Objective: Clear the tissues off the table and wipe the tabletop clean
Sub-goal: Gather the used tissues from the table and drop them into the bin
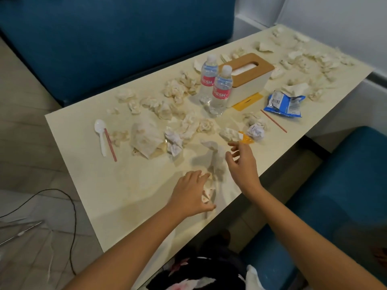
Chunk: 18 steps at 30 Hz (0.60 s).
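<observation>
Several crumpled tissues litter the cream table (88, 155) from the near end to the far corner. My left hand (191, 192) lies over a stained tissue (208, 190) near the front edge, fingers curled round it. My right hand (240, 162) hovers open just right of a long twisted tissue (215, 158), fingertips close to a crumpled tissue (228, 133) and an orange wrapper scrap (245, 139). A large flattened tissue (146, 139) lies left of centre.
Two water bottles (215, 86) stand mid-table beside a tissue box with a wooden lid (249, 68). A blue snack wrapper (284, 103), a white plastic spoon (100, 132) and two red straws (110, 144) lie about. Blue benches flank the table; a cable runs on the floor at left.
</observation>
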Motion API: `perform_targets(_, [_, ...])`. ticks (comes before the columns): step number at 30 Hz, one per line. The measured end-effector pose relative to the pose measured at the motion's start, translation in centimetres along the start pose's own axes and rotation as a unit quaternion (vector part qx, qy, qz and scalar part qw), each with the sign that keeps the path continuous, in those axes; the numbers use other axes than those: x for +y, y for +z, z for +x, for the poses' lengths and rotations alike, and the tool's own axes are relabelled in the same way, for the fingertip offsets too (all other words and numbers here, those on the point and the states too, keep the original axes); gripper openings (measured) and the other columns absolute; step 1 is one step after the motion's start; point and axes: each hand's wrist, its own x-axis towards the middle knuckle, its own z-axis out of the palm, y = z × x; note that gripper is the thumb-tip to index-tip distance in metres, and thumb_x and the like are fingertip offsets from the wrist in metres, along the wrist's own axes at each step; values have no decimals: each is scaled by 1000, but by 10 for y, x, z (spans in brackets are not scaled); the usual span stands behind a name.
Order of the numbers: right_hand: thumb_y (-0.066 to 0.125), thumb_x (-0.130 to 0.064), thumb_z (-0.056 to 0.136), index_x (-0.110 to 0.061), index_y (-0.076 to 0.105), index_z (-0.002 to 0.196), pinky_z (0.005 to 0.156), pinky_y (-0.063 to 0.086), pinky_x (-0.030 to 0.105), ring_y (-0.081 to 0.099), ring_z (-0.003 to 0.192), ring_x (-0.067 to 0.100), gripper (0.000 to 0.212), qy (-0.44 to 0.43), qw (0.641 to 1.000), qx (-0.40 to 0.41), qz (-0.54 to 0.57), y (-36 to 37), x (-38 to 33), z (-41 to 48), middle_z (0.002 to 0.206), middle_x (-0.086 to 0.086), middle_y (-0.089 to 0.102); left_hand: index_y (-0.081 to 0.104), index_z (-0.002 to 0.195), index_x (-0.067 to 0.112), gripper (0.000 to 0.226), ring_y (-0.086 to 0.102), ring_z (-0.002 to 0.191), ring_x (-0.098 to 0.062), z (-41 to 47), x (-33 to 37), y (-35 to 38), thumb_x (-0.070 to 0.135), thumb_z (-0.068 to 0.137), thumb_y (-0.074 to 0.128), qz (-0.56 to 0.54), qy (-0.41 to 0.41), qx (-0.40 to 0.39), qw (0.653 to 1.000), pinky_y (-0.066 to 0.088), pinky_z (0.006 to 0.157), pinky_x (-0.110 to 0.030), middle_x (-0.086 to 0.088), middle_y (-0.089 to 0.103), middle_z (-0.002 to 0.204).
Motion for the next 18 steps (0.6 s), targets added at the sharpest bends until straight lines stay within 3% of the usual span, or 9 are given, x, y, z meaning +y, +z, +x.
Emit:
perform_targets(5, [62, -34, 86, -17, 41, 136, 93, 38, 28, 43, 120, 19, 57, -41, 997, -29, -64, 4, -13, 24, 134, 7, 41, 27, 143, 22, 70, 31, 132, -20, 5, -4, -5, 40, 84, 59, 27, 19, -1, 999, 30, 104, -30, -1, 31, 146])
perform_targets(9, [62, -37, 86, -25, 31, 143, 101, 35, 40, 32, 132, 28, 67, -44, 990, -70, -112, 15, -22, 40, 147, 9, 29, 39, 137, 22, 52, 44, 123, -18, 4, -7, -18, 34, 89, 55, -18, -1, 24, 1000, 41, 87, -27, 1, 37, 141])
perform_targets(11, [61, -38, 86, -28, 29, 144, 103, 32, 42, 27, 135, 30, 67, -43, 982, -99, -156, 21, -22, 44, 151, 8, 23, 44, 133, 22, 45, 50, 115, -17, 2, -10, -24, 33, 90, 54, -33, -10, 53, 998, 39, 77, -23, 3, 41, 137])
perform_targets(14, [58, -37, 88, -27, 33, 142, 103, 32, 43, 25, 135, 32, 60, -6, 950, -187, -249, 32, -8, 46, 151, 7, 23, 47, 130, 20, 43, 53, 110, -17, -1, -18, -32, 30, 90, 54, -42, -23, 89, 995, 42, 74, -25, 5, 43, 133])
perform_targets(16, [54, -31, 91, -22, 46, 134, 97, 40, 42, 36, 125, 33, 45, 13, 928, -237, -286, 37, 8, 41, 140, 10, 36, 50, 127, 19, 40, 55, 106, -17, -3, -23, -36, 28, 89, 54, -63, -34, 114, 991, 44, 74, -27, 5, 46, 130])
perform_targets(18, [54, -16, 91, -14, 57, 122, 85, 45, 40, 45, 111, 34, 32, -15, 929, -236, -284, 37, 20, 36, 124, 13, 45, 52, 125, 19, 38, 57, 103, -18, -3, -26, -40, 26, 88, 55, -81, -45, 131, 987, 45, 73, -28, 6, 48, 127])
